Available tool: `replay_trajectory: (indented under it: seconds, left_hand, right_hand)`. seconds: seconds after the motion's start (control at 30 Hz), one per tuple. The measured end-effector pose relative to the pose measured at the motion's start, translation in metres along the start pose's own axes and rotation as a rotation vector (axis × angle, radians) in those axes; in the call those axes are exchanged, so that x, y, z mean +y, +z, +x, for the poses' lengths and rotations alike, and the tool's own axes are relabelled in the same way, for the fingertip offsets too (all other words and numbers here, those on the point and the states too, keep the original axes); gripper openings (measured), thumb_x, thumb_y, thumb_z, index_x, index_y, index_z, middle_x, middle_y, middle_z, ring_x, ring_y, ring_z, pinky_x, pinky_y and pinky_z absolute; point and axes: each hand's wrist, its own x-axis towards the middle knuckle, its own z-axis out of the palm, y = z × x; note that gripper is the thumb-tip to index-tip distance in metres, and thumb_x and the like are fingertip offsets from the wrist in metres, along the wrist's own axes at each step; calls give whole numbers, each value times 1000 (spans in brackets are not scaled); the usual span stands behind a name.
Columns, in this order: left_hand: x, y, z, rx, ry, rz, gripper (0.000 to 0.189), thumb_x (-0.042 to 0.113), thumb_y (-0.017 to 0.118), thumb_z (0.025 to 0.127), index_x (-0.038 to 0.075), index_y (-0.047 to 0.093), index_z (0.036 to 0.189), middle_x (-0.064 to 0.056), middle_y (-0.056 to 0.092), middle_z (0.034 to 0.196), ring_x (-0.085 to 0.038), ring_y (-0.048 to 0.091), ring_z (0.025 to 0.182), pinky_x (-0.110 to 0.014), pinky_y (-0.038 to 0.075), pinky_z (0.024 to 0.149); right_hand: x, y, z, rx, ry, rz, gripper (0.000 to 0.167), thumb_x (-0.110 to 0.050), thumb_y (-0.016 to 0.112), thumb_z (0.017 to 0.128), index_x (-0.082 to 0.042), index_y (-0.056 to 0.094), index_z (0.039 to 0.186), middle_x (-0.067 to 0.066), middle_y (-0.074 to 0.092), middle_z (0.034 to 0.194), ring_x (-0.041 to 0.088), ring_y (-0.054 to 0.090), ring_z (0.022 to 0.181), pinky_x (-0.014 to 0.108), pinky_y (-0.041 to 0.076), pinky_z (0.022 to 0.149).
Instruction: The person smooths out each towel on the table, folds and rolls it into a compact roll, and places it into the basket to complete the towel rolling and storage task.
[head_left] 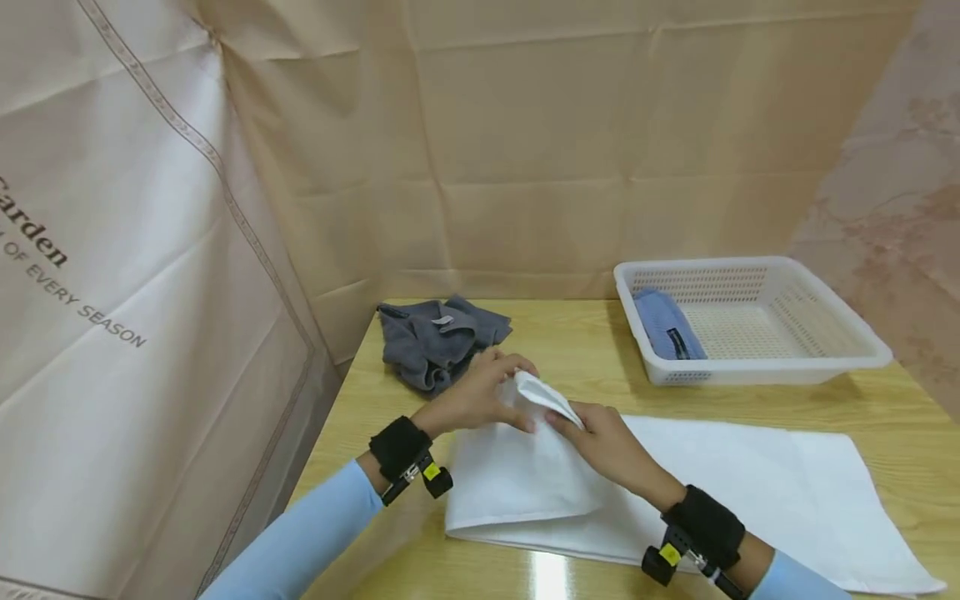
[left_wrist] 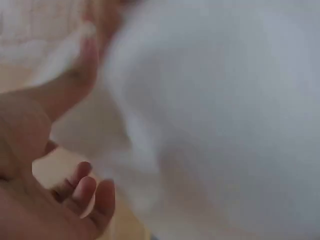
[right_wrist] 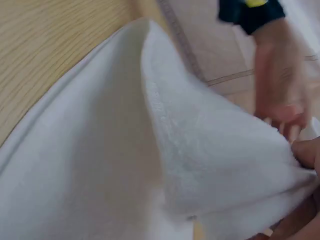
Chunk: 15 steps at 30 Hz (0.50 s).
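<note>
A white towel [head_left: 712, 492] lies lengthwise along the front of the table, its left part folded over and partly lifted. My right hand [head_left: 603, 442] pinches the raised edge between thumb and fingers, which also shows at the right of the right wrist view, where the cloth [right_wrist: 210, 160] hangs from the grip. At the left side of the lifted fold is my left hand [head_left: 483, 396], thumb and fingers spread apart. In the left wrist view, that hand's fingers [left_wrist: 82, 195] are loosely bent beside the blurred white cloth.
A crumpled dark grey cloth [head_left: 438, 337] lies at the back left, just behind my left hand. At the back right stands a white plastic basket [head_left: 765, 371] with a folded blue cloth [head_left: 667, 325] inside. Beige fabric sheets [head_left: 525, 150] hang behind and beside the wooden table [head_left: 570, 342].
</note>
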Motion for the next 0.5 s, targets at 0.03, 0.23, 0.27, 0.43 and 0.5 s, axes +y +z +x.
replay_trajectory:
  seconds: [0.03, 0.23, 0.27, 0.43, 0.5]
  left_hand:
    - [-6, -1, 2, 0, 16, 81, 61, 36, 95, 74, 22, 66, 126, 2, 58, 123, -22, 45, 114, -43, 45, 92]
    - [-47, -3, -1, -242, -23, 20, 47, 34, 86, 87, 16, 69, 126, 10, 69, 114, -9, 61, 101, -31, 50, 90]
    - [-51, -5, -3, -279, -36, -2, 42, 35, 84, 89, 14, 71, 123, 10, 70, 106, -9, 62, 90, -29, 51, 81]
    - [-63, -15, -12, -358, -71, -70, 41, 52, 77, 90, 12, 77, 100, 8, 67, 81, -9, 48, 63, -27, 35, 58]
    - [-63, -19, -15, -356, -78, -82, 44, 57, 73, 91, 13, 76, 95, 9, 61, 76, -9, 42, 61, -28, 31, 57]
  right_hand:
    - [-3, -4, -2, -6, 15, 40, 31, -34, 60, 105, -7, 73, 113, -2, 54, 74, 10, 51, 63, 26, 41, 53]
    - [-25, -29, -16, -80, 95, 286, 42, -36, 54, 108, 1, 67, 122, 10, 69, 91, 23, 69, 76, 39, 58, 62]
    - [-28, -35, -17, -80, 106, 313, 42, -37, 53, 109, 2, 66, 119, 12, 69, 89, 24, 70, 73, 40, 59, 61]
    - [-35, -65, -21, -7, 148, 382, 49, -40, 49, 110, 8, 62, 109, 12, 69, 80, 25, 70, 64, 43, 58, 55]
    - [-34, -75, -26, 28, 165, 387, 52, -40, 47, 110, 10, 61, 110, 13, 69, 79, 26, 70, 63, 44, 58, 54]
